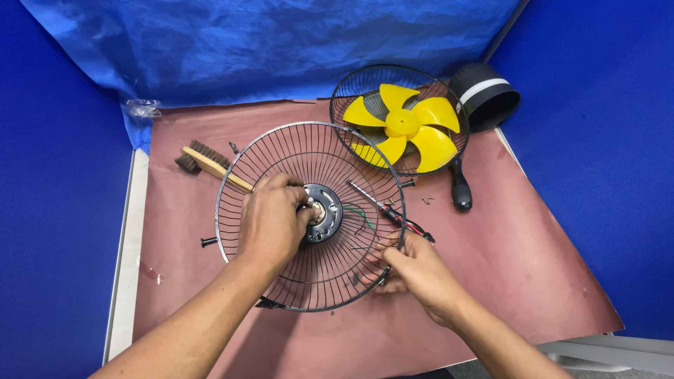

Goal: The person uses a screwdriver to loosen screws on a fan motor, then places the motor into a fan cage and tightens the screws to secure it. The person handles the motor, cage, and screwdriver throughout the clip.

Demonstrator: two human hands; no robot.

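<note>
The wire fan guard lies near the middle of the desk, light but springy, so the rim is the best place to hold. The left hand closes its grip on the motor hub. The right hand pinches the rim, beside a red screwdriver. A yellow fan blade rests toward the far edge.

Bright, even overhead light — no harsh hotspots. Shadows soft and short, pooled close under wire fan guard and both forearms. Faint sheen on yellow fan blade and creased blue sheet. Focus sharp across whole view — thin wires crisp. Mild wide-angle bowing at edges, table rim leaning.
</note>
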